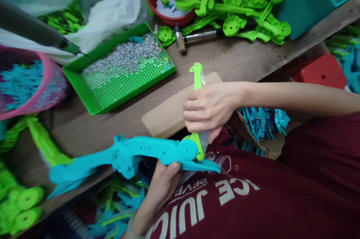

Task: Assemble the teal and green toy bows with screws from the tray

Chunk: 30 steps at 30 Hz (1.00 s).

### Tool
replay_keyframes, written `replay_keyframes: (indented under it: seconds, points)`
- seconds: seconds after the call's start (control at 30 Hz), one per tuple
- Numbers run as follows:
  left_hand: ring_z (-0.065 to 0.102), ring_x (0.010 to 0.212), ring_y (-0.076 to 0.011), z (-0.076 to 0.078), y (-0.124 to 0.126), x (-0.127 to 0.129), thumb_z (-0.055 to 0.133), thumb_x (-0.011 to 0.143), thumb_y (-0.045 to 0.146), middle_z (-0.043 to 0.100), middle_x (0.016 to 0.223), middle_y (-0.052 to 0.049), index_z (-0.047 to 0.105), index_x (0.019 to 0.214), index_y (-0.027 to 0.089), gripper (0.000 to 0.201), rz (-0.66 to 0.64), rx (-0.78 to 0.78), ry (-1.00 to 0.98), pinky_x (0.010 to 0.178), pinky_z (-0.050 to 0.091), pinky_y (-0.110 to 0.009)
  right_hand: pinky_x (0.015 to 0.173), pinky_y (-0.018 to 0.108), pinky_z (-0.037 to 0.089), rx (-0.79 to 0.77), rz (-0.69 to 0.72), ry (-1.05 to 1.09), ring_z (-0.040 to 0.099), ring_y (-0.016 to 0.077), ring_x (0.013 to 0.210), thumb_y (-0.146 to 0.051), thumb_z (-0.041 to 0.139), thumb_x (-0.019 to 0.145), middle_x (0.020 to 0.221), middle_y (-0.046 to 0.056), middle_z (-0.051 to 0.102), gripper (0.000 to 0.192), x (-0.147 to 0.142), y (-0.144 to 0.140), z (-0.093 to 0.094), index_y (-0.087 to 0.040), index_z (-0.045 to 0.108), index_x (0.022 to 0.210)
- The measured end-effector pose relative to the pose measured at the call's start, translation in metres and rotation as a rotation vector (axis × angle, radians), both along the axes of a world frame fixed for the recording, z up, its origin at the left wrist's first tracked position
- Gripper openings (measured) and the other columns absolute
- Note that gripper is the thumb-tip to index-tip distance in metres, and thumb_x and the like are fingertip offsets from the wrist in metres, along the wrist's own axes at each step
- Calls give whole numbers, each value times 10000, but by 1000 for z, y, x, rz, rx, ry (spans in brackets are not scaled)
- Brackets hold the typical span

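Blue handle piece (132, 154), centre-low: smooth moulded plastic, slight sheen. Green part (197, 78) above it: glossy plastic. Workbench (239, 63): rough, worn wood (matt, scuffed). Hammer (197, 36), upper centre: shiny metal shaft. Green tray (92, 96): perforated plastic holding bright metal bits.

- The green part (197, 81) runs behind the right hand (209, 109), so its middle stretch is hidden.
- The left hand (164, 182) shows only a thumb and wrist; its fingers lie behind the blue plastic piece (140, 154).
- The pink basket (30, 85) is cut off by the left edge.
- The small silver bits in the green tray (92, 100) are too tiny to identify.
- The dark tool (30, 29) at upper left is blurred.
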<state>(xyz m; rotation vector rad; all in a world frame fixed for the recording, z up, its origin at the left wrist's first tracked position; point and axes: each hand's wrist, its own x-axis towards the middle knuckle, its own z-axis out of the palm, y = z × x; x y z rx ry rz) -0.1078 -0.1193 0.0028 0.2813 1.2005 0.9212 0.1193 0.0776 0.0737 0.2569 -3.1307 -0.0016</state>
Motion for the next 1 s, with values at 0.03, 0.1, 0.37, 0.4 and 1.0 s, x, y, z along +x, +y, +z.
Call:
replay_keyframes:
  seconds: [0.03,0.1,0.37,0.4,1.0]
  points:
    - [750,781,-213,2,0,-1,951,585,467,790,913,-23,714,1035,243,556,6,3,1,730,638,-311,611,338,383,-24,-30,-16,616,214,751,-681,326,1008,869,63,625,583,1,-3,2,-166,598,1037]
    - [750,771,-217,9,4,0,949,583,492,788,879,-17,711,1043,245,573,-8,-4,14,779,641,-337,587,333,361,-71,-107,-50,614,210,713,-692,377,990,839,56,631,568,3,-11,3,-167,592,1024]
    - [748,969,-311,20,7,13,899,639,572,792,941,-60,707,1105,216,617,-84,-73,25,935,602,-451,545,323,273,-119,-446,6,595,210,674,-697,442,966,806,76,650,563,23,-57,-8,-153,583,936]
    - [745,977,-316,20,6,14,906,634,560,791,943,-68,707,1105,206,622,-96,-90,18,933,601,-455,553,327,274,-109,-455,36,594,211,682,-679,452,971,818,82,653,547,26,-61,-10,-150,587,934]
    - [670,1135,-230,8,41,57,898,711,441,747,1170,-65,755,1003,197,407,7,-64,-263,979,554,-354,946,518,508,-485,-912,891,552,340,1237,-706,470,931,1350,155,555,680,9,48,-13,-267,435,1450]
